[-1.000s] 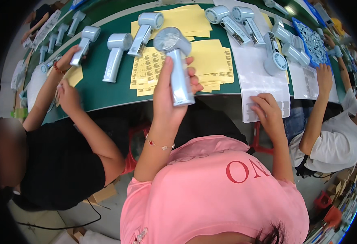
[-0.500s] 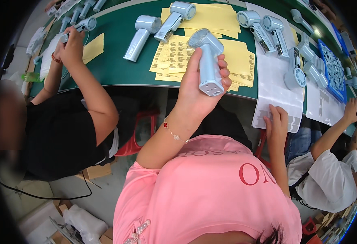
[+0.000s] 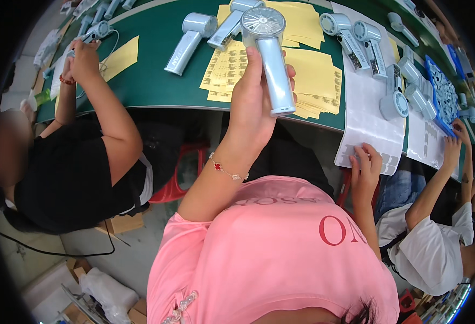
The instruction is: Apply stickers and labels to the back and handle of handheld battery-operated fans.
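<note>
My left hand (image 3: 253, 102) is wrapped round the light blue handle of a handheld fan (image 3: 275, 75). The fan stands nearly upright above the table's near edge, its round clear-fronted head (image 3: 263, 22) at the top. My right hand (image 3: 365, 167) rests at the near end of a long white sticker sheet (image 3: 363, 113) with grey label shapes. Its fingers are loosely bent and apart, touching the sheet's edge, and no object shows in them. Behind the held fan, yellow label sheets (image 3: 316, 70) lie stacked, partly hidden by it.
More light blue fans lie on the green table (image 3: 151, 65), two left of the held one and several on the right. A blue tray (image 3: 437, 92) holds small parts. Persons in black (image 3: 70, 178) and white (image 3: 426, 248) sit either side, their hands at the table.
The fan in my left hand has turned from showing its bottom end to showing its clear front and smooth handle, and rises a little. My right hand's fingers have bent slightly at the sheet.
</note>
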Action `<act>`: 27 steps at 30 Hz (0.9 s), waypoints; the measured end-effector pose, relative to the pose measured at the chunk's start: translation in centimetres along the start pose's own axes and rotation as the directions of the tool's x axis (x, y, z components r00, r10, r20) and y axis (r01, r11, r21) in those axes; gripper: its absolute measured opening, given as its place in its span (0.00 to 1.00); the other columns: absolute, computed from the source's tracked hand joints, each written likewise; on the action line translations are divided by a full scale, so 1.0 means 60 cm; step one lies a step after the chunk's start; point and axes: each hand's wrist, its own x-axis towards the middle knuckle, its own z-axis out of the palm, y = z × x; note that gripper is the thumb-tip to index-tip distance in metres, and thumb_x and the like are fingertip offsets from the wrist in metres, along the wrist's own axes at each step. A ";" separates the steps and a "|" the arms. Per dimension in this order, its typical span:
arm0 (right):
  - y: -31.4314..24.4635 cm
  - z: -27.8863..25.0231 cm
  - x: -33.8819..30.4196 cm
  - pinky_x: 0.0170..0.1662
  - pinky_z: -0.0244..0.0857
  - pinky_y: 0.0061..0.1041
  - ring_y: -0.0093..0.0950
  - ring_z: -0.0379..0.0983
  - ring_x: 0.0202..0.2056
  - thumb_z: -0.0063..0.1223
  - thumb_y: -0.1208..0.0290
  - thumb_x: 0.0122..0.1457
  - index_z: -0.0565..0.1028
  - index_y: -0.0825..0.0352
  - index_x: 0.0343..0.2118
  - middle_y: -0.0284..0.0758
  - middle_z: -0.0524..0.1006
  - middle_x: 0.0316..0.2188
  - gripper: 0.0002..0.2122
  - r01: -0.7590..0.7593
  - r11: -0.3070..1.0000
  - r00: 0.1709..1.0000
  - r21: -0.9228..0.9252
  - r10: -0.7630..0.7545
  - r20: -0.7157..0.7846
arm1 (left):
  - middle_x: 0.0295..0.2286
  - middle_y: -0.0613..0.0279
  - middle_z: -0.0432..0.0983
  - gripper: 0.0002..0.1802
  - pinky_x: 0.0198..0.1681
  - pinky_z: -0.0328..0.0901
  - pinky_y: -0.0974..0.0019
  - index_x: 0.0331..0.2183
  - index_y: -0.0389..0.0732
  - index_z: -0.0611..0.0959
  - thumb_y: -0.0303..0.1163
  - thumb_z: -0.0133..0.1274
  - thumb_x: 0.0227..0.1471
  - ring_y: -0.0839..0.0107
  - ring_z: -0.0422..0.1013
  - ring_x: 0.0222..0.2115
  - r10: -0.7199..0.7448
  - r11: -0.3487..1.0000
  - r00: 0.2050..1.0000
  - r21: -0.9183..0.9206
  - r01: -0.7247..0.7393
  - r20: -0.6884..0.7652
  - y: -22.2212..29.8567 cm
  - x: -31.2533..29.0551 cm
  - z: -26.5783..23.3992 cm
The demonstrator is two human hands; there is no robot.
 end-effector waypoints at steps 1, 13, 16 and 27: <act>0.003 0.003 -0.004 0.43 0.61 0.28 0.38 0.65 0.43 0.53 0.83 0.46 0.71 0.70 0.36 0.42 0.68 0.41 0.12 0.015 1.000 1.000 0.000 -0.015 -0.001 | 0.27 0.60 0.70 0.30 0.27 0.65 0.71 0.41 0.37 0.69 0.56 0.41 0.52 0.76 0.67 0.28 0.002 1.000 1.000 -0.003 -0.002 -0.002 0.000 0.001 0.000; 0.003 0.007 -0.007 0.45 0.60 0.28 0.37 0.65 0.44 0.55 0.82 0.46 0.72 0.68 0.39 0.41 0.68 0.45 0.15 0.073 0.991 0.994 -0.113 -0.081 -0.070 | 0.35 0.54 0.71 0.20 0.27 0.66 0.71 0.41 0.40 0.70 0.46 0.45 0.54 0.73 0.69 0.29 -0.105 0.991 0.994 -0.086 0.105 0.007 0.015 -0.002 -0.008; 0.011 0.005 -0.010 0.45 0.60 0.28 0.36 0.65 0.44 0.55 0.82 0.46 0.73 0.68 0.40 0.40 0.70 0.44 0.15 0.124 0.992 0.987 -0.037 -0.127 -0.096 | 0.38 0.54 0.70 0.21 0.30 0.69 0.69 0.44 0.40 0.69 0.45 0.43 0.55 0.71 0.70 0.34 -0.084 0.989 0.996 -0.126 0.078 -0.038 0.020 -0.006 -0.002; -0.010 0.004 0.003 0.44 0.59 0.31 0.38 0.65 0.42 0.54 0.82 0.45 0.72 0.69 0.30 0.41 0.69 0.42 0.08 0.035 0.995 0.998 -0.092 -0.039 -0.039 | 0.36 0.57 0.71 0.20 0.34 0.70 0.65 0.45 0.38 0.68 0.43 0.42 0.56 0.67 0.71 0.37 -0.063 0.993 0.998 -0.097 0.061 -0.020 0.013 -0.009 -0.013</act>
